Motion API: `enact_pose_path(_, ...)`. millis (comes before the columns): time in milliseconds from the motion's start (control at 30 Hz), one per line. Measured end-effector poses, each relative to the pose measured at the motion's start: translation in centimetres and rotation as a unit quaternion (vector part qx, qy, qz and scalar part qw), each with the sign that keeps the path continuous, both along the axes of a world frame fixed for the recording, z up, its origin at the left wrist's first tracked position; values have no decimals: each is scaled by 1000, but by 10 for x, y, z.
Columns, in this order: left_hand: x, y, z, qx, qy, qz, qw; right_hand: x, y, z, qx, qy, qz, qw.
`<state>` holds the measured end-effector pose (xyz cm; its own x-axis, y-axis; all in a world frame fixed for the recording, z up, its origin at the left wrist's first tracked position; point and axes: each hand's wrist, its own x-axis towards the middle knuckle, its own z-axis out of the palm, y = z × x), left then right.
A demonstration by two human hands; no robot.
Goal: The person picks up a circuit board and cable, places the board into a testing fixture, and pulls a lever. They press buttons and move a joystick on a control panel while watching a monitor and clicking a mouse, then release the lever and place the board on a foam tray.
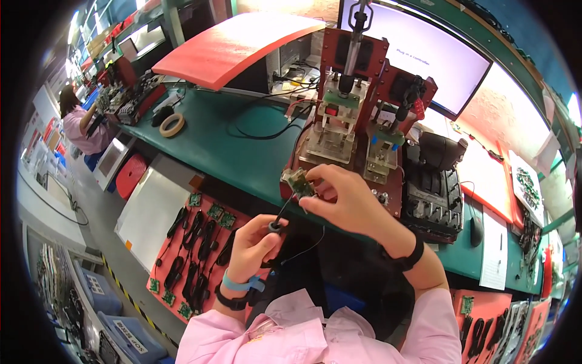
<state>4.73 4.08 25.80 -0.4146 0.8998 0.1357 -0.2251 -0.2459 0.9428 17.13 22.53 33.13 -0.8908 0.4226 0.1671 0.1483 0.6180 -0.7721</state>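
My right hand [347,197] pinches a small green circuit board [299,183] between thumb and fingers, close to the bench's front edge. A thin dark cable [284,211] runs from the board's lower side down to my left hand [251,241]. That hand is closed round the cable, and a dark round collar [275,227] on it shows at the fingertips. A blue strap [241,283] circles my left wrist, with a dark band below it. Just beyond the board stands a red test fixture [330,133] with clear plates and a metal lever.
Coiled black cables [193,276] and green boards lie on a red mat [159,255] to the left. A second fixture [383,145], a black multi-slot device [431,194] and a mouse [476,232] stand rightward. A tape roll [172,125] rests on the green bench [209,142]. A co-worker [82,124] sits far left.
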Motion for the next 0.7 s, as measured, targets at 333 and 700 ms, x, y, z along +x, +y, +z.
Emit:
enact_pose_path(333,-9,58,13,-13,-16,-23,1000,-3,66,-10,70,-4,-8,998)
enact_pose_path(700,-17,84,-4,11,39,-30,999,-29,114,-30,270,-107,-35,956)
